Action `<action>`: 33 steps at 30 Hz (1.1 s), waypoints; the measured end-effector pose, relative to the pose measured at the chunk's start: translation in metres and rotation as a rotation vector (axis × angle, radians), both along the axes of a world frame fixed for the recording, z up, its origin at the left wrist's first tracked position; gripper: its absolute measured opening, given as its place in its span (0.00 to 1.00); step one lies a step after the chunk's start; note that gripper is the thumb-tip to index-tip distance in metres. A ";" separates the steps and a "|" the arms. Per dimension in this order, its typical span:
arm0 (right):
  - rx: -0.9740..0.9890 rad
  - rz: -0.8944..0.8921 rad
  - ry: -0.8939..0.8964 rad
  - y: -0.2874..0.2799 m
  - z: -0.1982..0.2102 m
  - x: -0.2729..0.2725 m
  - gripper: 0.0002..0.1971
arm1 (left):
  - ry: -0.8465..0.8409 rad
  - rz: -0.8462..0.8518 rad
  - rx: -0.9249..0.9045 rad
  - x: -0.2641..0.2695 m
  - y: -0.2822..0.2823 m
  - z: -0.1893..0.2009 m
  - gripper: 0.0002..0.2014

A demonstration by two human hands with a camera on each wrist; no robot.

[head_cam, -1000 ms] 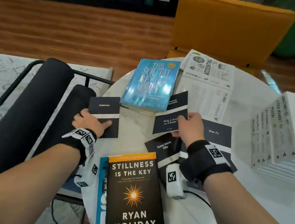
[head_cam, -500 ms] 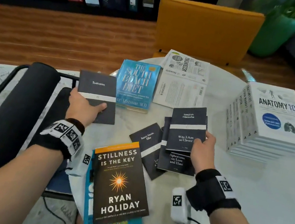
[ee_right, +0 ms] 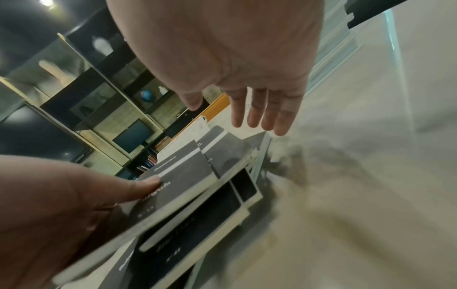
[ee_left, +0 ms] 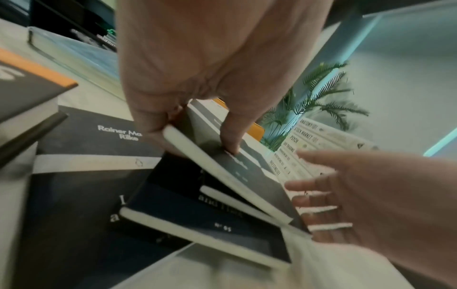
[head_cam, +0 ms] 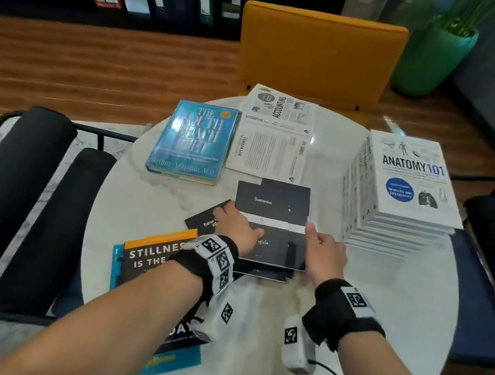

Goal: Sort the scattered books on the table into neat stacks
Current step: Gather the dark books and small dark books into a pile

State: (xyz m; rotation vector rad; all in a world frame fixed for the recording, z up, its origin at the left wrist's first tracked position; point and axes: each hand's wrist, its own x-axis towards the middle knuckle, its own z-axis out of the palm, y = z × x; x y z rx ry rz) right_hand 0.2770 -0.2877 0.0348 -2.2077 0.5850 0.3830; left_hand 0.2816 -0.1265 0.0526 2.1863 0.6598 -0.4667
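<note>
Several small black paperbacks form a loose pile (head_cam: 268, 270) in the middle of the round white table (head_cam: 383, 310). My left hand (head_cam: 245, 230) pinches the black Suetonius book (head_cam: 271, 204), thumb on its cover and fingers beneath, holding it tilted over the pile. In the left wrist view that book (ee_left: 247, 176) slants above the others. My right hand (head_cam: 321, 246) hovers at the pile's right edge with straight fingers (ee_right: 262, 113), holding nothing. A black Rilke book (head_cam: 205, 221) sticks out at the pile's left.
"Stillness is the Key" (head_cam: 154, 257) lies on a blue book at the near left. A blue diet book (head_cam: 195, 140) and a white Accounting book (head_cam: 275, 136) lie at the back. A tall white book stack (head_cam: 404, 188) stands right. An orange chair (head_cam: 319, 54) is behind.
My left hand carried the Suetonius book from the table's left onto the middle pile. My right hand let go of its black book and now stands open at the pile's right edge.
</note>
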 end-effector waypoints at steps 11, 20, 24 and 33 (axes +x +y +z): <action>0.004 0.232 0.036 0.003 -0.025 0.050 0.58 | 0.225 0.151 0.186 -0.002 0.002 -0.011 0.55; 0.052 0.284 0.229 -0.004 -0.023 0.053 0.51 | 0.252 -0.010 0.254 -0.002 -0.002 -0.014 0.43; 0.114 0.196 0.255 -0.018 -0.031 0.039 0.52 | 0.172 0.018 0.248 -0.011 -0.008 -0.010 0.44; 0.209 -0.011 0.274 -0.065 -0.107 0.021 0.64 | -0.001 0.240 0.123 -0.025 -0.016 -0.004 0.31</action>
